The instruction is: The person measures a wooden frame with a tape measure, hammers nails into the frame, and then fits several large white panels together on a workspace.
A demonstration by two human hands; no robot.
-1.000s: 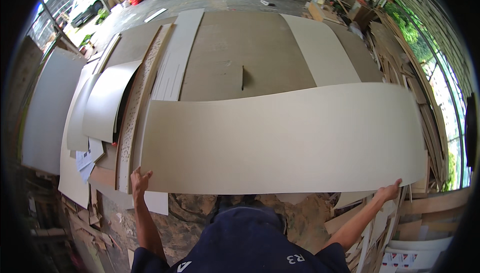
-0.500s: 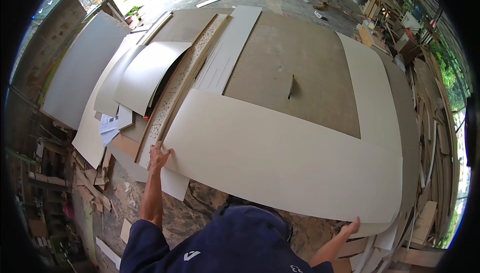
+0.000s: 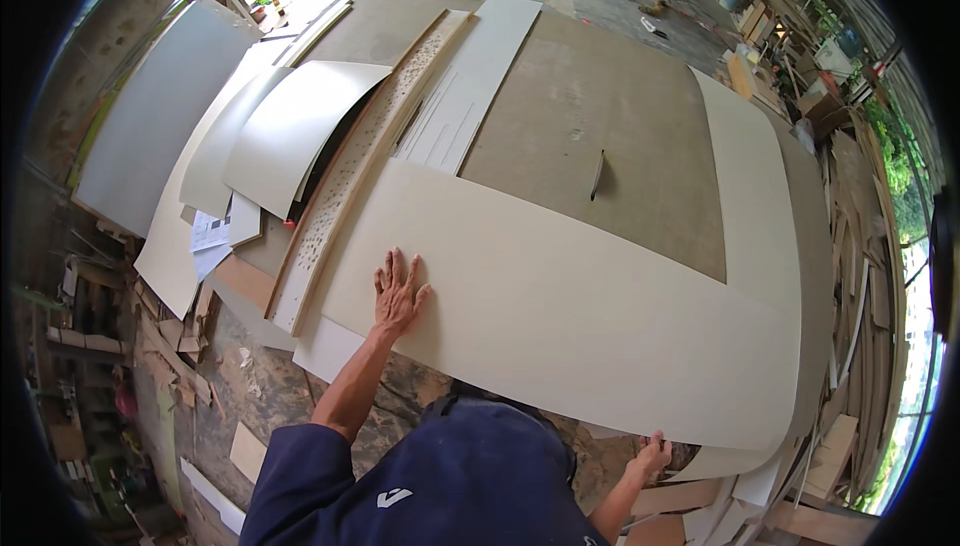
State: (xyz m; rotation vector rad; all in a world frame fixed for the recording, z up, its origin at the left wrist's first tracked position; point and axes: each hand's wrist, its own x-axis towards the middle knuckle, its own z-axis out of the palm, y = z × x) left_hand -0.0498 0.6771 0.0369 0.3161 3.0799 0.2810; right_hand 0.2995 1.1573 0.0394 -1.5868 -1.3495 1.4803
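Observation:
A large thin white sheet (image 3: 560, 296) lies across the near side of a worktable with a grey-brown top (image 3: 610, 96). My left hand (image 3: 398, 298) is open on the sheet's left part, palm down with fingers spread. At the near edge, further right, my right hand (image 3: 652, 454) is closed on the sheet's rim; its fingers are partly hidden. Along the sheet's left end runs a long wooden-edged strip with a speckled face (image 3: 345, 171). A small dark thin piece (image 3: 598, 176) stands up from the bare tabletop.
Curved white sheets (image 3: 290, 126) and papers (image 3: 208, 236) lie left of the strip. A pale grey panel with slits (image 3: 480, 86) lies beyond the white sheet, and another white sheet (image 3: 750, 176) along the right. Wood offcuts (image 3: 850, 266) crowd the right side; scraps litter the floor (image 3: 250, 376).
My left hand has left the near end of the speckled strip and moved right onto the sheet, fingers spread. My right hand has shifted slightly left along the near edge.

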